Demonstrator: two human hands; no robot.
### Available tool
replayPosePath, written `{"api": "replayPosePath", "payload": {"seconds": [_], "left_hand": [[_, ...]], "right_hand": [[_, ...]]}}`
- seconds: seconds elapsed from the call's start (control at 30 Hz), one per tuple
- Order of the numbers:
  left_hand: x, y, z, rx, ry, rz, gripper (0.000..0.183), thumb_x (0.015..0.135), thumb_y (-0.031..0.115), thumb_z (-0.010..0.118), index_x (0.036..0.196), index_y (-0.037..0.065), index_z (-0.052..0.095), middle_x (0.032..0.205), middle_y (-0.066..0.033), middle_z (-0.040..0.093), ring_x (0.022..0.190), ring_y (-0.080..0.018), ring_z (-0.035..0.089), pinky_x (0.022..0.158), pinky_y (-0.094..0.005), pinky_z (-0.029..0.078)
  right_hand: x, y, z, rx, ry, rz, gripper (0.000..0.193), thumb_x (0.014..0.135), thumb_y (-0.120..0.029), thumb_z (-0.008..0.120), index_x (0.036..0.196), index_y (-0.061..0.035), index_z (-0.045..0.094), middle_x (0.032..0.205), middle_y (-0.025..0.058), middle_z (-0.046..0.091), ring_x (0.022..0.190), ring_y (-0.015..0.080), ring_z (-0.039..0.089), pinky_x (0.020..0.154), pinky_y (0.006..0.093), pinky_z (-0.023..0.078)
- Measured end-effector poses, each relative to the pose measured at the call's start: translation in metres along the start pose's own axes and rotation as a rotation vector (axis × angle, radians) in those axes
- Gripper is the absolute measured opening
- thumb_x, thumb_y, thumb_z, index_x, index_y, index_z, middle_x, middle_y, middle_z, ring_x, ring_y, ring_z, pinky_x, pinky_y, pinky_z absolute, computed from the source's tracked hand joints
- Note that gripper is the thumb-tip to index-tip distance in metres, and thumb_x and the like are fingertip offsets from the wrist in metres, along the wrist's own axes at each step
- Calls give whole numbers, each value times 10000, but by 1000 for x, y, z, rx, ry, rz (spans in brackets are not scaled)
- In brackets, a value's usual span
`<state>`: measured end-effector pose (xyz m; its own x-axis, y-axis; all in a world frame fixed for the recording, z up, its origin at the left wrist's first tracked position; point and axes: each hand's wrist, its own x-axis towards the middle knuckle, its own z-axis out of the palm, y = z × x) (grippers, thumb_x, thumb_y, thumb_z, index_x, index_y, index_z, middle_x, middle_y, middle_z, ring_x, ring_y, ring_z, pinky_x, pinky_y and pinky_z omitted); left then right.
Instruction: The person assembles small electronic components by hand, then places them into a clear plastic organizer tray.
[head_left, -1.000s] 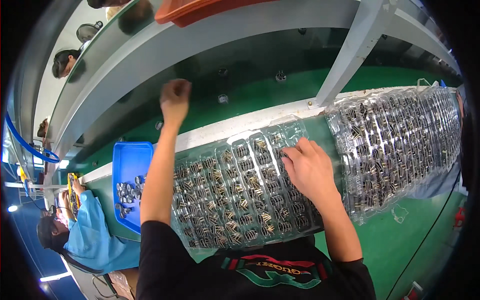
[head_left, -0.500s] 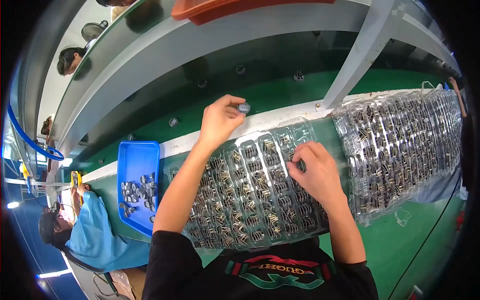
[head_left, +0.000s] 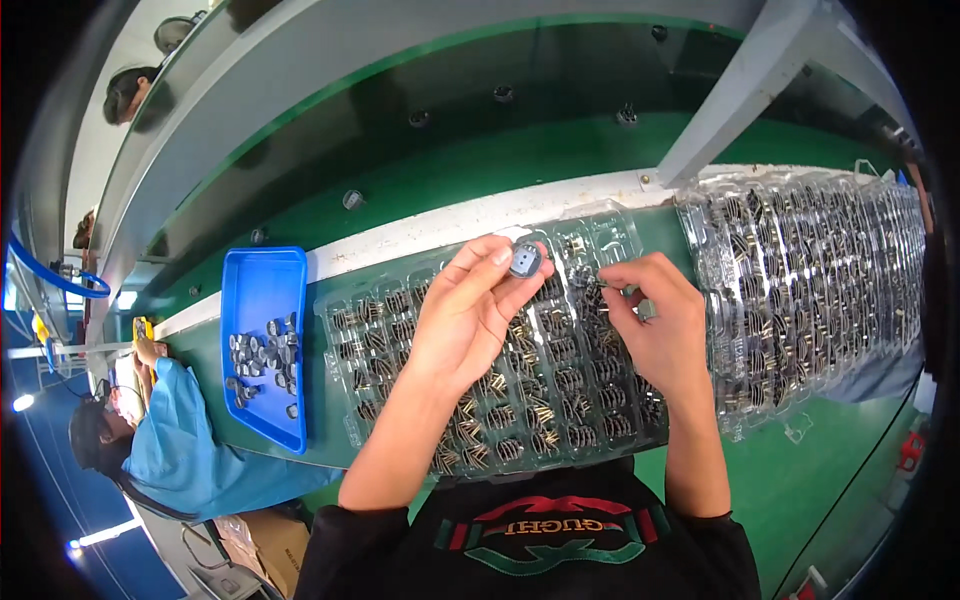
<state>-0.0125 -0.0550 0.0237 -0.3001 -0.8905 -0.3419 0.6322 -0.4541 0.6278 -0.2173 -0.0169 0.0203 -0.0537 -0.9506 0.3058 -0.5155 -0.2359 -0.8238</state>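
My left hand (head_left: 462,315) is closed, pinching a small round grey part (head_left: 525,261) with dark holes in its face between thumb and fingers. The part is held above a clear plastic tray (head_left: 612,236), whose pockets hold many small metal pieces with brass-coloured prongs. Over the right part of that tray is my right hand (head_left: 662,318). Its thumb and forefinger are drawn together near the pockets. Whatever lies between those fingertips is too small to make out.
A blue bin (head_left: 264,300) with round dark parts stands left of the tray. More filled clear trays (head_left: 800,300) are stacked at the right. Beyond a white rail, several round parts lie on a green belt (head_left: 460,165). A metal post (head_left: 745,90) rises there. A co-worker (head_left: 185,430) sits at the left.
My left hand has come back from over the belt with the round part, which now sits above the tray beside my right hand. My right hand has shifted slightly right. The view has moved somewhat.
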Motion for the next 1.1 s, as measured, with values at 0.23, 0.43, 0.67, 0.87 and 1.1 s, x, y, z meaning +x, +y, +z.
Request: {"api": "replayPosePath", "payload": {"seconds": [0.23, 0.43, 0.67, 0.87, 1.1], "left_hand": [[-16, -17, 12, -139, -151, -65, 411, 1024, 111, 459, 1376, -95, 413, 1193, -202, 607, 1135, -284, 608, 1051, -343, 496], [-28, -30, 22, 6, -185, 74, 346, 900, -53, 623, 1239, -23, 560, 1309, -213, 577, 1158, -232, 604, 1004, -394, 508], [-34, -29, 14, 183, -290, 123, 358, 868, -61, 639, 1215, -1, 573, 1289, -251, 582, 1170, -260, 599, 936, -361, 547], [-36, -26, 13, 224, -269, 140, 340, 854, -79, 649, 1182, -30, 579, 1260, -253, 598, 1164, -276, 606, 927, -399, 570], [-43, -24, 14, 244, -270, 128, 351, 841, -153, 628, 1175, -46, 601, 1274, -225, 603, 1165, -232, 606, 944, -316, 536]], "right_hand": [[-14, -8, -6, 646, 114, 225, 210, 791, 121, 672, 986, 44, 660, 921, 96, 624, 809, 136, 644, 688, 246, 541], [-9, -34, -16, 402, 153, -130, 243, 726, 139, 717, 934, 20, 674, 861, 106, 649, 727, 163, 637, 620, 267, 521], [-8, -49, -15, 75, 182, -318, 307, 701, 115, 750, 971, -14, 681, 810, 95, 662, 674, 217, 639, 555, 300, 508], [-9, -53, -19, 30, 185, -350, 350, 717, 118, 735, 1034, -16, 673, 839, 100, 669, 676, 230, 644, 567, 307, 512], [-10, -54, -15, -14, 145, -370, 343, 696, 123, 732, 1003, -18, 670, 858, 102, 673, 701, 238, 651, 585, 317, 523]]}}
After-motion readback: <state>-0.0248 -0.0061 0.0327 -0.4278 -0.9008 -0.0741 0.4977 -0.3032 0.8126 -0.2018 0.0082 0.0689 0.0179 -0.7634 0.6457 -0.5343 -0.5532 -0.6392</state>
